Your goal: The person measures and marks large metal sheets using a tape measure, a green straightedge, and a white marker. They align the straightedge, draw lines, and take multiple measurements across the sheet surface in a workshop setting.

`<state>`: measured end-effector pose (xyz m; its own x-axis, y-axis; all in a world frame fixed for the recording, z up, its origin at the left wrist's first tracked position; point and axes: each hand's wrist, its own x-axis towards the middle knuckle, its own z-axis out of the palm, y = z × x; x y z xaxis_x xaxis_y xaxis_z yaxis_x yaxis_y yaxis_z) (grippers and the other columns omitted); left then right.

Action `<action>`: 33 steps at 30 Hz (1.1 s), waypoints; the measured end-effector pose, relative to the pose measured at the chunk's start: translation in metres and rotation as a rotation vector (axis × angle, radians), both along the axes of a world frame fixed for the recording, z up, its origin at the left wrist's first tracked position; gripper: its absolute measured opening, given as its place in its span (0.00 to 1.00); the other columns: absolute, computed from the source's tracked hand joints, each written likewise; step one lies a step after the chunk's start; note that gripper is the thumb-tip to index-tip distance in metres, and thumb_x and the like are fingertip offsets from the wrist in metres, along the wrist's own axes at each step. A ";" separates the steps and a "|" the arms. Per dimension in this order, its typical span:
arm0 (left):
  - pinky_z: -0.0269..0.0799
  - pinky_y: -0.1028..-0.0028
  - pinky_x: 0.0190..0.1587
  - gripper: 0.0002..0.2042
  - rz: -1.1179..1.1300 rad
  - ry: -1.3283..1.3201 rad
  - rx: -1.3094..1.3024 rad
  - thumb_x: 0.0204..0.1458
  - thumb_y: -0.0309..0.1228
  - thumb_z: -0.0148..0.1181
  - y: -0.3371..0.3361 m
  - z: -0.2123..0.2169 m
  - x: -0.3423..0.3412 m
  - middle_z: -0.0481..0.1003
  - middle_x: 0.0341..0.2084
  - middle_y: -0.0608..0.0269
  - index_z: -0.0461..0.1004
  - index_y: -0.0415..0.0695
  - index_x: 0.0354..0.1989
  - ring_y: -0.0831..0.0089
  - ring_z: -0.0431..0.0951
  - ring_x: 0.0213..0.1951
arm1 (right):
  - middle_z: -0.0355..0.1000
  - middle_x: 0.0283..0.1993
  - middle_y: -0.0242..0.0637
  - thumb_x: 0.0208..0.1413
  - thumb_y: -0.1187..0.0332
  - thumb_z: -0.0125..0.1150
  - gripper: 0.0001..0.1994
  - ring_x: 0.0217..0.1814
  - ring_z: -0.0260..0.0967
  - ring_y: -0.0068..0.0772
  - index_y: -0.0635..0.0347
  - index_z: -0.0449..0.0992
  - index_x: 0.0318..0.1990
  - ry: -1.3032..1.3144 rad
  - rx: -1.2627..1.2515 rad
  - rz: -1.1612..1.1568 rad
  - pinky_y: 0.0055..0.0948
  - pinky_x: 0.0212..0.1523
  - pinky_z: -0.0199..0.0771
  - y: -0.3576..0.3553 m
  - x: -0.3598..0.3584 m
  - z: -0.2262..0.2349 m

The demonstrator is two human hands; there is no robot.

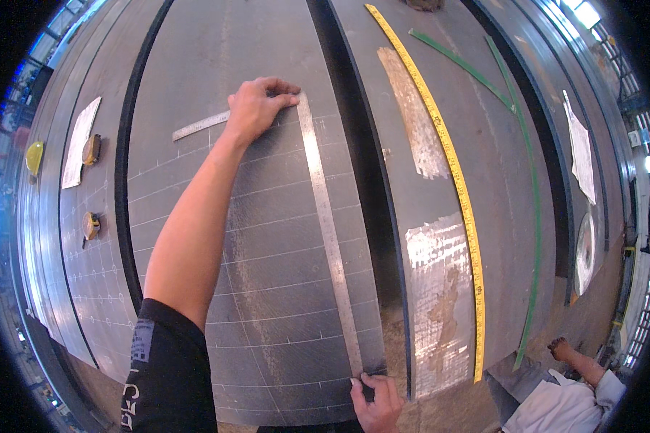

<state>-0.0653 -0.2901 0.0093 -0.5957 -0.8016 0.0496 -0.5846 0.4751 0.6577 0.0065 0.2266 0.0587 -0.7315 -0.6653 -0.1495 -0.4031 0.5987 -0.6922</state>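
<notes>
While its fingertips press flat on the corner of a steel framing square, the left hand lies spread near the far end of the middle steel plate, fingers bent over the metal and pinning it rather than closing round it. Right hand: at the plate's near edge, fingers curled down on the lower end of the square's long blade, holding it against the surface. Square: long blade runs from far to near just inside the plate's right edge; short blade points left from the corner, partly under the left hand. Plate: dark, scored with chalk lines crossing it from side to side.

Right neighbouring plate: yellow measuring tape laid lengthwise; green strip curving beside it; rust patches between. Sheet of paper near its right edge. Left neighbouring plate: sheet of paper and two tape measure cases beside it. Lower right corner: another person in a light garment, crouched off the plates.
</notes>
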 end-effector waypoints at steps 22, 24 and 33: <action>0.64 0.56 0.56 0.13 -0.070 -0.040 -0.102 0.52 0.42 0.65 -0.010 -0.007 0.003 0.84 0.41 0.64 0.85 0.56 0.45 0.63 0.80 0.48 | 0.75 0.37 0.47 0.51 0.73 0.74 0.11 0.38 0.75 0.48 0.65 0.78 0.40 -0.022 -0.022 -0.008 0.38 0.39 0.77 -0.002 0.000 0.000; 0.63 0.53 0.56 0.13 -0.073 -0.045 -0.100 0.53 0.42 0.65 -0.009 -0.009 0.003 0.83 0.42 0.64 0.85 0.56 0.44 0.63 0.79 0.49 | 0.75 0.37 0.47 0.52 0.73 0.74 0.11 0.39 0.75 0.49 0.65 0.77 0.40 -0.029 -0.019 -0.005 0.38 0.39 0.77 -0.001 -0.001 0.000; 0.74 0.59 0.51 0.13 -0.094 -0.132 -0.359 0.54 0.41 0.64 -0.003 -0.004 0.001 0.83 0.43 0.58 0.83 0.50 0.44 0.55 0.82 0.46 | 0.75 0.38 0.47 0.54 0.72 0.72 0.11 0.40 0.75 0.49 0.65 0.78 0.42 -0.047 0.015 -0.003 0.38 0.41 0.77 -0.002 0.000 0.004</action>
